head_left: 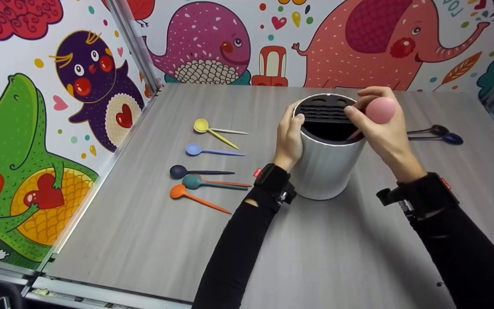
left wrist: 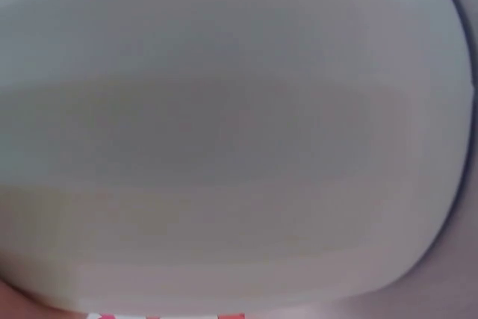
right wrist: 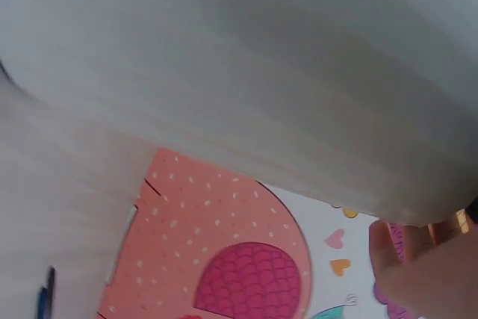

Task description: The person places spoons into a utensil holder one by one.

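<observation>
A silver-white cylindrical utensil holder [head_left: 326, 171] with a black slotted top [head_left: 322, 112] stands upright on the table. My left hand [head_left: 289, 139] holds its left side, thumb at the rim. At the right of the rim my right hand [head_left: 386, 133] pinches a pink spoon [head_left: 381, 110]. The spoon's round bowl points up, and its handle slants down into the wide dark opening, partly hidden by the fingers. In the left wrist view the holder's pale wall [left wrist: 224, 132] fills nearly everything. The right wrist view shows the wall [right wrist: 246, 72] above part of my right hand [right wrist: 433, 274].
Left of the holder lie a yellow spoon [head_left: 201, 125], a periwinkle spoon [head_left: 193, 149], a navy spoon [head_left: 178, 172], a teal spoon [head_left: 191, 182] and an orange spoon [head_left: 178, 191]. Two dark spoons [head_left: 452, 138] lie on the right. Cartoon-printed walls [head_left: 272, 34] edge the table.
</observation>
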Demonstrator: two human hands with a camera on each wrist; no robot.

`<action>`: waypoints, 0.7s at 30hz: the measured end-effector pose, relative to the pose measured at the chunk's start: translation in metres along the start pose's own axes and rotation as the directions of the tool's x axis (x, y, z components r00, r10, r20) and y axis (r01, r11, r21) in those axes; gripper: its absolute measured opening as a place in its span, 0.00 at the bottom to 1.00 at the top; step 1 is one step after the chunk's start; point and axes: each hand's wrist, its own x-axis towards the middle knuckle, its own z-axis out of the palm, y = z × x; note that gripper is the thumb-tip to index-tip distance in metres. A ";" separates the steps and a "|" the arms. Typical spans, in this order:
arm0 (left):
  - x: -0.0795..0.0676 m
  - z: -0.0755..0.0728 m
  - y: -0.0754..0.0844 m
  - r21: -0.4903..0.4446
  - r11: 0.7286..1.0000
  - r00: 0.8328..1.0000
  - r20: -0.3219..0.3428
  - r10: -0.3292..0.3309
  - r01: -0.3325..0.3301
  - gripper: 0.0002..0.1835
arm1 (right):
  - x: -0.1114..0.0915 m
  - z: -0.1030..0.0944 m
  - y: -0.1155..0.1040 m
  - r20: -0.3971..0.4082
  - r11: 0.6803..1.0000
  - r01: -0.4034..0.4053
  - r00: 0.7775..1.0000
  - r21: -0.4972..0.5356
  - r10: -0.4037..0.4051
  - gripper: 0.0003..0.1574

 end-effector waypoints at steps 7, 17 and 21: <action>0.001 0.000 0.000 0.017 1.000 1.000 -0.002 0.002 -0.002 0.33 | 0.003 0.000 -0.004 -0.038 0.993 0.091 0.995 0.076 -0.088 0.24; 0.001 0.001 0.001 0.025 1.000 1.000 -0.001 -0.003 0.003 0.33 | 0.004 -0.003 0.005 -0.042 0.988 0.090 0.995 0.123 -0.085 0.17; 0.000 0.000 0.001 0.025 1.000 1.000 -0.010 -0.003 0.003 0.33 | 0.005 -0.006 0.008 -0.039 0.987 0.093 0.995 0.133 -0.089 0.17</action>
